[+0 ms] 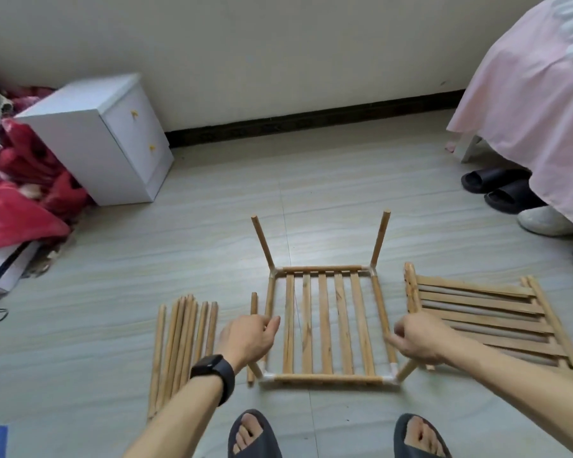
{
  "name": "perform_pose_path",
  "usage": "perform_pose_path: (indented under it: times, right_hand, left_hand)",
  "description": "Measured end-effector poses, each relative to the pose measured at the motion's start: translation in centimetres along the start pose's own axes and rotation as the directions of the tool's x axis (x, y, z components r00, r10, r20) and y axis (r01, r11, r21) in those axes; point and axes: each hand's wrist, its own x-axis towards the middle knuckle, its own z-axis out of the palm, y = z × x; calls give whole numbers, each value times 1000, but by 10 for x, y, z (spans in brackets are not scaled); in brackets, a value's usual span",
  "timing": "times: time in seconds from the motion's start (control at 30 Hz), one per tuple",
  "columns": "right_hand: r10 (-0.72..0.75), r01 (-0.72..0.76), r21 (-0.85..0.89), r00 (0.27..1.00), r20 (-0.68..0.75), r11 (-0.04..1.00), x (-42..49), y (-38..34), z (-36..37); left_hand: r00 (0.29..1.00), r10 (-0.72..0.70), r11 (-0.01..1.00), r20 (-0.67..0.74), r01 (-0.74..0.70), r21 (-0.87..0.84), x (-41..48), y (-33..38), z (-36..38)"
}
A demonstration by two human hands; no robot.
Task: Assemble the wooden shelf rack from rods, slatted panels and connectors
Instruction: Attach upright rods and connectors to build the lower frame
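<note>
— While the person is standing on the floor in dark sandals, how far along is the shelf rack getting?

— One tier is taking shape. The left hand and right hand are reaching down over the near-left rod and near-right rod. Both rods are rising from white connectors at the near corners of a slatted panel, which is lying flat on the floor between the hands. A single loose rod is lying just beside the panel's left rail, with a bundle of rods waiting near it. A stack of spare panels is resting close on the right. Farther off, two far rods are already standing in the far corners. Judging by those spares, the upper tiers are still waiting to be built.

— What are the hands doing, and what is the lens missing?

— The fingers of both hands are curling downward, but each hand is covering its rod top. I cannot tell whether they are clamping the rods or only closing over them. No spare connectors are showing, and the panels in the stack are overlapping too much to count. Beyond, past a white nightstand, a red blanket and a pink bedcover are running out of frame.
</note>
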Motion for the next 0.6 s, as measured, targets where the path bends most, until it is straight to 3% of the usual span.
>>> perform_pose_path:
  times: [0.07, 0.17, 0.43, 0.6]
  right_hand:
    - [-10, 5, -43, 993, -115, 999, 8, 4, 10]
    - [-23, -24, -254, 984, -179, 967, 13, 7, 17]
    - [29, -95, -417, 987, -160, 904, 18, 1, 10]
    - [18, -128, -602, 982, -186, 788, 23, -9, -9]
  left_hand:
    - [996, -11, 1000, -88, 9, -26, 5, -4, 7]
    - [996, -9, 998, -86, 14, 58, 13, -18, 4]
    - [995, -36, 998, -98, 42, 51, 19, -18, 4]
    - [987, -45, 999, -156, 47, 6, 18, -13, 3]
